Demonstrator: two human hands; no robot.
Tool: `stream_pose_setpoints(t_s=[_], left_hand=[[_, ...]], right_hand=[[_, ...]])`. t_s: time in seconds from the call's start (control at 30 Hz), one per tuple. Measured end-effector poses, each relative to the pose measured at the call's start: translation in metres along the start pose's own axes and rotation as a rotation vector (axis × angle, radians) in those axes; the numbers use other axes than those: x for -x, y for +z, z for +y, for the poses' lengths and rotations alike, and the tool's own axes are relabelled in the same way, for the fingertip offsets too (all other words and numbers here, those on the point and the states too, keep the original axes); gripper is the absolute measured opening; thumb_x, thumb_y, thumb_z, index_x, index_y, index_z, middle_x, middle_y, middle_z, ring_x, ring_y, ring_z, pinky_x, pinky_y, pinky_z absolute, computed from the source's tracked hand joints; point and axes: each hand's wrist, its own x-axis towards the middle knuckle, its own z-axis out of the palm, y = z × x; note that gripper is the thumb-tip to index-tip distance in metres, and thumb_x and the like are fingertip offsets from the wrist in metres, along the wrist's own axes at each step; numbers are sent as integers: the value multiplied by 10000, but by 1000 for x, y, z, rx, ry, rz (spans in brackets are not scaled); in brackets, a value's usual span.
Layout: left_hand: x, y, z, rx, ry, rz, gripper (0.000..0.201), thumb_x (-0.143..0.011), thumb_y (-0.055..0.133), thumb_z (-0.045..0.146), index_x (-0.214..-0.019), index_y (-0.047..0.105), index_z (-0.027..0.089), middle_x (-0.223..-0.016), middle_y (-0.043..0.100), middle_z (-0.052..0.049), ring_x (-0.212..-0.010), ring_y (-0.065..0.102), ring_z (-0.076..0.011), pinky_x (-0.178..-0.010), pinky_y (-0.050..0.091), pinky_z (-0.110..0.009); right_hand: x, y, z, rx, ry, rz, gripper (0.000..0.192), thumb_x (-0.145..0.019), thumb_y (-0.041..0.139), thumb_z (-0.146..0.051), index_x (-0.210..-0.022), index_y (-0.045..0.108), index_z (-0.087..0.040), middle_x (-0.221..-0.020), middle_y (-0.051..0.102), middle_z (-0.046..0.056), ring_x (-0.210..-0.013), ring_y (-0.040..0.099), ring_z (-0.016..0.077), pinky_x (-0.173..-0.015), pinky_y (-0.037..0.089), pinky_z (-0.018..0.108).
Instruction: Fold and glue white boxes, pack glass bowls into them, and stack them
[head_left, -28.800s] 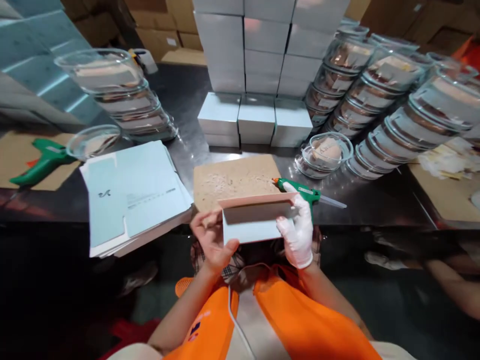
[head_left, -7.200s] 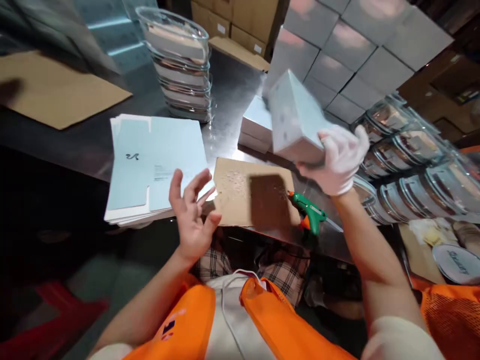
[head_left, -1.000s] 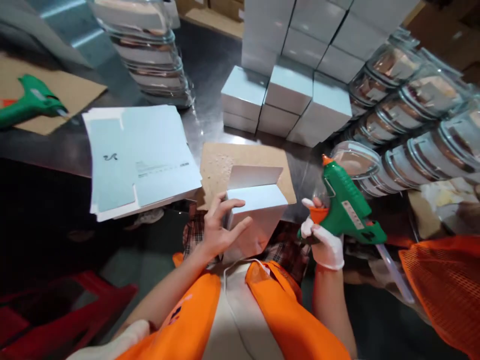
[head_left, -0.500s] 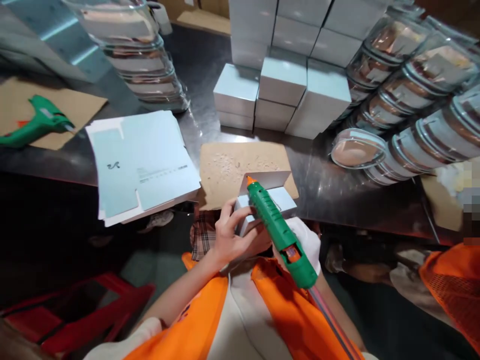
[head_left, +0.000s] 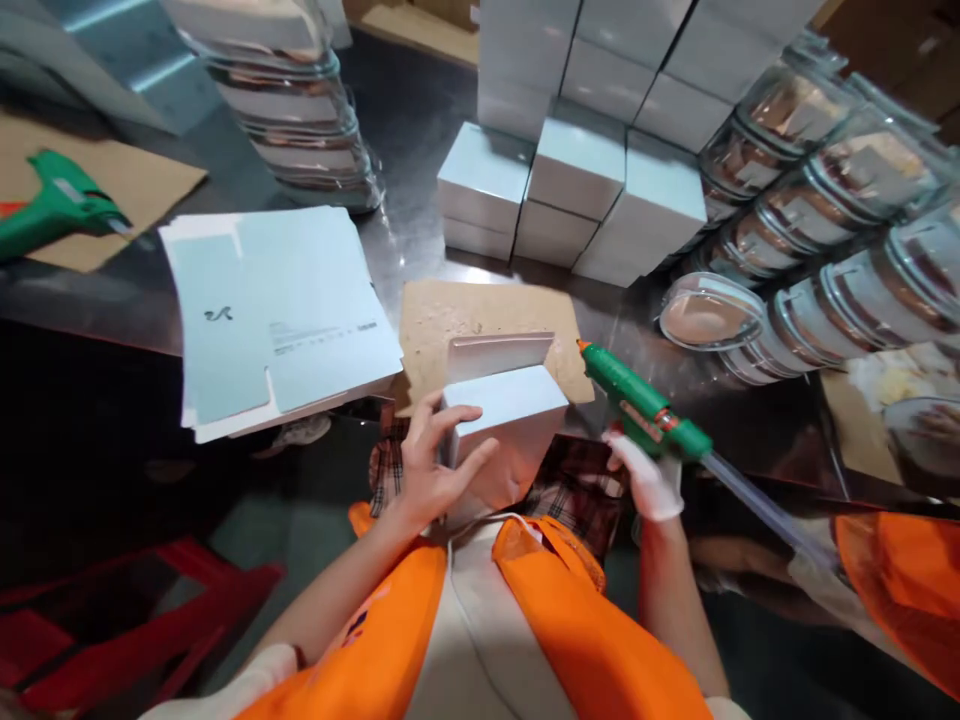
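A white cardboard box (head_left: 517,395) stands at the table's front edge, partly over a piece of brown cardboard (head_left: 427,315). One flap (head_left: 499,353) stands raised along its far side. My bare left hand (head_left: 442,450) grips the box's left end, thumb and fingers on its faces. In my white-gloved right hand (head_left: 645,475) is a green glue gun (head_left: 634,390), held off to the right of the box. Its orange nozzle points left and up, apart from the flap. A long clear glue stick (head_left: 765,505) sticks out of its back end.
Flat printed box blanks (head_left: 285,310) are stacked at left, beside another green glue gun (head_left: 64,205) on cardboard. White boxes (head_left: 577,160) are stacked at the back. Clear round containers (head_left: 810,300) stand in piles at right. A co-worker's orange vest (head_left: 900,590) shows at far right.
My right hand has swung the glue gun rightward, away from the box. The box has turned and shifted slightly left in my left hand, showing more of its front face.
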Motion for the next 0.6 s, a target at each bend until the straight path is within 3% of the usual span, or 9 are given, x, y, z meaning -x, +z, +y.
stream_pose_setpoints(t_s=[0.1,0.17,0.3,0.4,0.5,0.6], left_hand=[[-3,-2,-2,34,-35,12,303,-917,804,421,-1136,698,242,-1158,696,-77,-1171,662,-261,-988,561,-400],[-6,-2,-2,66,-22,8,304,-920,803,420,-1144,693,246,-1152,701,-69,-1190,655,-258,-1011,547,-393],[-7,-4,-3,117,33,19,288,-933,793,418,-1147,685,258,-1079,712,-46,-1158,656,-246,-1001,539,-375],[-8,-4,-4,149,71,17,282,-941,777,443,-1125,678,253,-1056,698,-48,-1118,666,-246,-955,554,-375],[-9,0,-5,208,111,-48,271,-942,782,428,-1129,678,261,-1074,696,-52,-1144,666,-249,-959,557,-376],[-9,6,-2,267,139,-143,270,-943,786,423,-1125,679,256,-1110,701,-69,-1186,673,-260,-973,559,-386]], right_hand=[[-48,-4,-2,-42,174,-69,427,-839,651,-584,-891,772,-179,-506,591,-17,-416,480,149,-426,430,286],[-77,-3,-5,-32,282,-126,488,-871,587,-609,-902,762,-154,-584,675,27,-407,471,134,-424,432,278],[-106,-10,-8,112,351,-127,520,-946,565,-620,-774,727,-157,-724,767,146,-534,639,204,-548,551,336],[-99,-20,-13,259,355,-42,418,-872,743,-560,-683,711,-189,-731,761,148,-832,761,306,-722,588,358],[-71,-16,-31,201,128,30,302,-799,822,-511,-823,786,-212,-971,816,106,-1068,744,309,-885,583,361],[-40,8,-53,-90,-47,-211,399,-771,842,-528,-1013,814,-212,-1043,819,48,-1000,740,271,-889,590,375]])
